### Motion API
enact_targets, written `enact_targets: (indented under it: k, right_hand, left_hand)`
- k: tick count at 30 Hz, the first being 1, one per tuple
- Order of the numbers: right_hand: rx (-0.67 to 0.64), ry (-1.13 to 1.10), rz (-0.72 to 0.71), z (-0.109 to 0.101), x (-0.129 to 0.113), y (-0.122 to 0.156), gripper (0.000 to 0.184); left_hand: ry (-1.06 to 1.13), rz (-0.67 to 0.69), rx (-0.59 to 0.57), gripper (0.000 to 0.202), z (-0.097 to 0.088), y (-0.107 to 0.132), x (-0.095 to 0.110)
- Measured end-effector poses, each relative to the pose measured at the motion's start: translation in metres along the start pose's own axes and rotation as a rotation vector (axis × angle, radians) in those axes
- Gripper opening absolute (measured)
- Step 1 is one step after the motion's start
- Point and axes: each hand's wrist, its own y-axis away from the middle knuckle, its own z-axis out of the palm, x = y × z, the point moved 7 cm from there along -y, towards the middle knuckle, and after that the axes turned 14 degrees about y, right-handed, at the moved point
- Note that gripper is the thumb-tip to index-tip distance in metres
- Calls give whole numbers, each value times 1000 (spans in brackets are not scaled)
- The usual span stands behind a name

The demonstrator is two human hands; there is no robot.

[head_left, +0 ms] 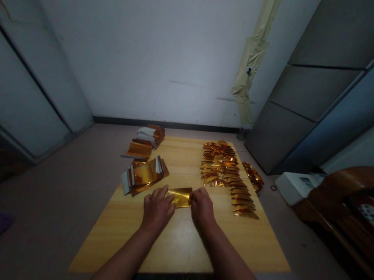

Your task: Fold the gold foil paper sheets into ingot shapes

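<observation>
A sheet of gold foil paper lies on the wooden table, stretched between my two hands. My left hand closes on its left end, thumb on top. At the right end, the curled fingers of my right hand pinch the edge. A loose stack of gold foil sheets with pale backs sits just beyond my left hand. Past my right hand, folded gold foil pieces stand in overlapping rows, one row running toward me.
More foil sheets lie at the table's far left corner. Further folded foil is heaped off the right edge. A white box and wooden furniture stand to the right, with a grey refrigerator behind. A wall closes off the far side.
</observation>
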Motion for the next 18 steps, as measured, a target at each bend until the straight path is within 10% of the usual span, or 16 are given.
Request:
enact_targets:
  k: [18]
  right_hand:
    - [-57,204,143,5,-19,5,13]
  left_hand:
    - [52,-47,-20,29,0,-3,-2]
